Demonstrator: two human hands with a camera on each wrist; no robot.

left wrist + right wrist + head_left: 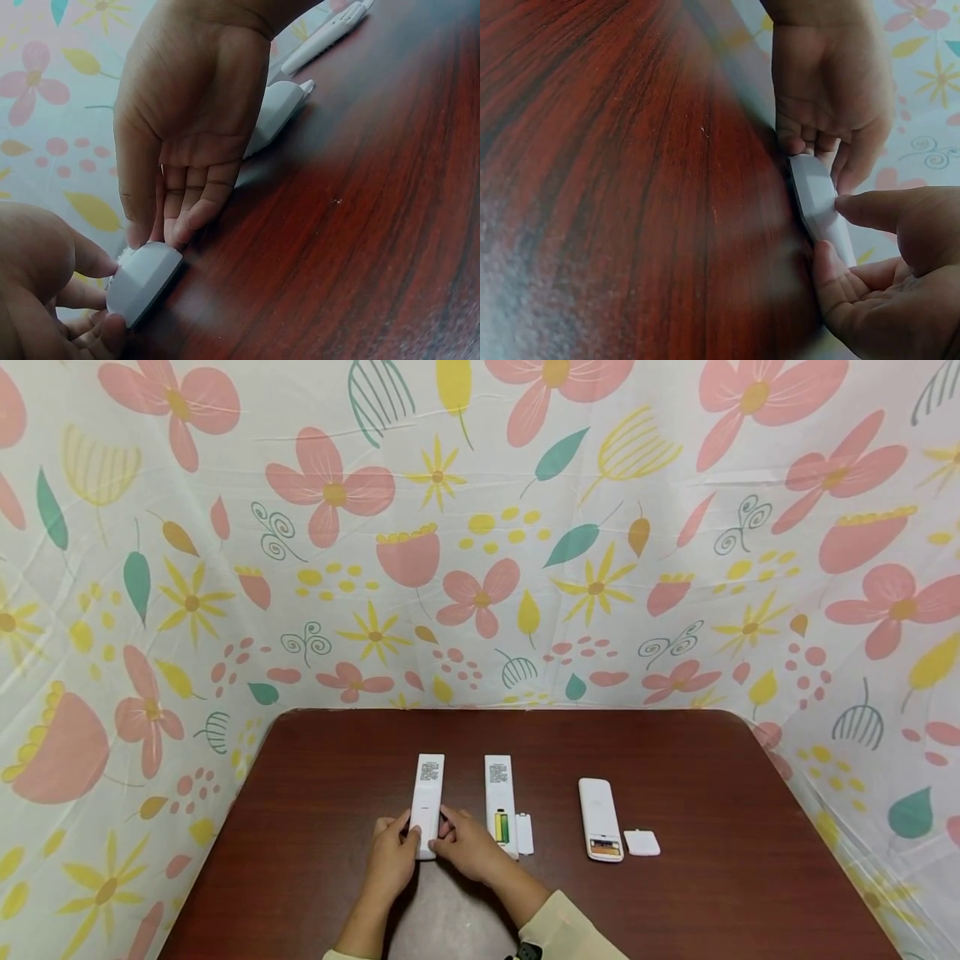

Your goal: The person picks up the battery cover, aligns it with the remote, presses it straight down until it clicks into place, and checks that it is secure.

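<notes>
A white remote control [428, 789] lies back side up on the table, its battery cover in place and a printed label at the far end. My left hand [392, 858] grips its left edge near the close end, thumb on the back. From the other side my right hand [474, 848] holds the right edge, its thumb by the cover. In the left wrist view the rounded end of the remote [146, 281] shows between both hands. The right wrist view has the fingertips [827, 259] of my right hand against the remote's side.
To the right lies a second white remote [498, 785] with yellow-green batteries [502, 827] exposed and its cover [525, 833] beside it. Farther right, a third remote [597, 806] has an open battery bay, with a square cover [642, 842] alongside. A flowered cloth [480, 527] hangs behind the brown table [697, 760].
</notes>
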